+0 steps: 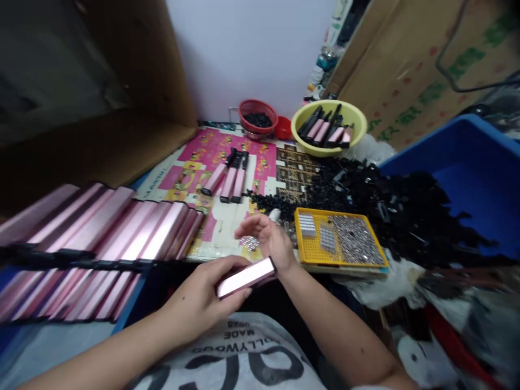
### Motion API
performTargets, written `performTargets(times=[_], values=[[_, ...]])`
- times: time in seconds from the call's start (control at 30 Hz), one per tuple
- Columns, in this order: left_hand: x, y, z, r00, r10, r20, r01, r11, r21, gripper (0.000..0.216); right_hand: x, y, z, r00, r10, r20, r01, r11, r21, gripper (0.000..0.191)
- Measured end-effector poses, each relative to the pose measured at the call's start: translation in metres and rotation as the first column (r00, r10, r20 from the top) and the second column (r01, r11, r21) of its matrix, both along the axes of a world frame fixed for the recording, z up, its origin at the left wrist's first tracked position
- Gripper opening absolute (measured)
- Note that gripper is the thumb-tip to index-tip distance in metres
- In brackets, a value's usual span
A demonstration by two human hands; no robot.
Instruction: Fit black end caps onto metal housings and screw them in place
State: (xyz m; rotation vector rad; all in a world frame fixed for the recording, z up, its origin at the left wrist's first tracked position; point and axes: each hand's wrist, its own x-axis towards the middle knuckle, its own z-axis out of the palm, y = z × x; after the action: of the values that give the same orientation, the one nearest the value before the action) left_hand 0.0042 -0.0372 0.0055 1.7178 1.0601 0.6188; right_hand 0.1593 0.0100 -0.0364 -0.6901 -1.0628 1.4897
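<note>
Pink case [245, 277] is low centre, near the body, gripped by left hand [199, 298], fingers curled round its near end. Right hand [270, 238] half open, nothing seen in it, wrist touching case's far end. Just right: yellow tray [314, 250] w/ small metal bits. Left: row of pink cases [101, 244] on worktop [221, 219].

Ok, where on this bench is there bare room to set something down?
Free: the printed mat between the three loose tubes and the red basket, and the pale strip between those tubes and the right hand. The blue bin is bare at its far end too. Crowded: the tube stack at left, the yellow tray and black parts pile at right.
</note>
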Motion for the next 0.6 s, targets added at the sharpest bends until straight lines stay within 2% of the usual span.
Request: performTargets(times=[0.07, 0.13, 0.17, 0.2, 0.23, 0.3, 0.33, 0.37, 0.47, 0.53, 0.6], values=[[-0.023, 0.013, 0.011, 0.989, 0.039, -0.146, -0.029, 0.997, 0.064, 0.02, 0.005, 0.002, -0.003, 0.98, -0.143, 0.139, 0.135, 0.989, 0.065, 0.047], [-0.058, 0.029, 0.025, 0.926, 0.241, -0.289, -0.163, 0.949, 0.268, 0.021, 0.012, 0.006, -0.011, 0.939, -0.224, 0.261, 0.197, 0.972, 0.125, 0.04], [-0.077, 0.036, 0.032, 0.86, 0.37, -0.352, -0.217, 0.888, 0.405, 0.024, 0.015, 0.008, -0.017, 0.92, -0.256, 0.296, 0.224, 0.965, 0.139, 0.037], [-0.097, 0.044, 0.039, 0.779, 0.479, -0.404, -0.23, 0.818, 0.527, 0.027, 0.019, 0.01, -0.023, 0.902, -0.289, 0.32, 0.256, 0.956, 0.142, 0.035], [-0.114, 0.051, 0.046, 0.676, 0.557, -0.482, -0.211, 0.773, 0.599, 0.029, 0.023, 0.012, -0.03, 0.883, -0.324, 0.34, 0.291, 0.945, 0.146, 0.034], [-0.136, 0.066, 0.056, 0.507, 0.6, -0.619, -0.177, 0.775, 0.607, 0.033, 0.029, 0.013, -0.042, 0.833, -0.379, 0.403, 0.329, 0.925, 0.19, 0.029], [-0.139, 0.075, 0.06, 0.481, 0.583, -0.655, -0.174, 0.796, 0.58, 0.035, 0.031, 0.014, -0.048, 0.801, -0.397, 0.448, 0.323, 0.917, 0.236, 0.027], [-0.137, 0.084, 0.063, 0.504, 0.557, -0.66, -0.174, 0.814, 0.555, 0.036, 0.032, 0.014, -0.053, 0.763, -0.411, 0.498, 0.302, 0.909, 0.287, 0.024], [-0.101, 0.123, 0.065, 0.674, 0.403, -0.62, -0.089, 0.877, 0.473, 0.034, 0.033, 0.014, -0.064, 0.651, -0.439, 0.619, 0.218, 0.889, 0.402, 0.016], [-0.066, 0.155, 0.059, 0.698, 0.258, -0.668, 0.003, 0.932, 0.364, 0.031, 0.033, 0.015, -0.067, 0.613, -0.452, 0.648, 0.194, 0.881, 0.431, 0.015], [-0.035, 0.187, 0.048, 0.668, 0.241, -0.704, -0.008, 0.948, 0.317, 0.029, 0.034, 0.016, -0.066, 0.591, -0.468, 0.657, 0.195, 0.873, 0.446, 0.015]])
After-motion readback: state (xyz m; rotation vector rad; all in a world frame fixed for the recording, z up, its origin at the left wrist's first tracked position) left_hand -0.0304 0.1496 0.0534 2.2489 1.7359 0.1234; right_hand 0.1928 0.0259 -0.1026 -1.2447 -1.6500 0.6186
